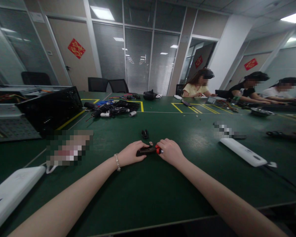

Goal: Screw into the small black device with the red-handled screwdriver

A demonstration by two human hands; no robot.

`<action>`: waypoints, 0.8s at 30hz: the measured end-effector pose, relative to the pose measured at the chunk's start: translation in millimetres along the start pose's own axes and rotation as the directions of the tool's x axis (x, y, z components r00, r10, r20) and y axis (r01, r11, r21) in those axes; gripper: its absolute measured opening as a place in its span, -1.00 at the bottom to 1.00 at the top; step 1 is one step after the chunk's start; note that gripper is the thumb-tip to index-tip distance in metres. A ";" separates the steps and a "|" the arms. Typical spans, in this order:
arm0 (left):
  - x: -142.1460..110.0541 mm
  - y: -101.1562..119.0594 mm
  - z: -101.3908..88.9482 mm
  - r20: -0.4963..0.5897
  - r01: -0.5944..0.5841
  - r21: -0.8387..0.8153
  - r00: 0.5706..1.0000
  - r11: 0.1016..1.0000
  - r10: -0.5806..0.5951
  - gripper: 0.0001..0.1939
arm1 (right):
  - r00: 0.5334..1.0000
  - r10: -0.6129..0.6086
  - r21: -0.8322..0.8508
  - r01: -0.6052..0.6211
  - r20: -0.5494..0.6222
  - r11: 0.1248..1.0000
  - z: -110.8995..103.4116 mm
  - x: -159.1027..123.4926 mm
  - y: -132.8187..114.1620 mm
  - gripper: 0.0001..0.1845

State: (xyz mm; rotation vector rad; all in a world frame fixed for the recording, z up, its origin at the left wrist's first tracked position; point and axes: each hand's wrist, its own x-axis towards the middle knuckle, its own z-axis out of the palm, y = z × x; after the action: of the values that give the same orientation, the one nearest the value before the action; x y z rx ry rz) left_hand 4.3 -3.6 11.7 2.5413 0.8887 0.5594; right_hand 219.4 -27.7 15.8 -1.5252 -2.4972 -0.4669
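Note:
Both arms reach over the green table (148,191). My left hand (132,154), with a bracelet (117,162) at the wrist, grips one end of a dark, elongated black part (147,151) close to the tabletop. Against its other end, my right hand (171,151) closes around a small red piece (158,149) with a bit of shiny metal beside it. The fingers cover much of both, so their exact kind cannot be made out. Just beyond lie a small black object (144,134) and a tiny pale scrap (151,143).
An opened computer case (49,112) stands at left. Behind are a pile of cables and tools (115,108) and a black headset (150,94). White power banks (17,187) (244,152) flank my arms. Several people (197,87) sit at far right.

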 end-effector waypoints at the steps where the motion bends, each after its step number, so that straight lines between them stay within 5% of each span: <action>1: 0.0 -0.1 0.0 0.000 0.001 0.000 1.000 1.000 -0.001 -0.62 | 1.000 0.000 0.003 0.000 -0.002 1.000 0.1 0.1 0.0 -0.79; 24: -0.4 -3.7 2.2 -0.004 -0.012 0.037 1.000 0.999 0.012 -0.60 | 1.000 0.008 0.023 -0.008 0.006 1.000 -2.1 0.2 -1.2 -0.80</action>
State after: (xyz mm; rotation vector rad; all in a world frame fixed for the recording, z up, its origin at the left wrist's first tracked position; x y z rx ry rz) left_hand 3.3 -1.6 8.0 2.5813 0.8934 0.5568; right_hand 218.1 -28.8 17.6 -1.5294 -2.4911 -0.4320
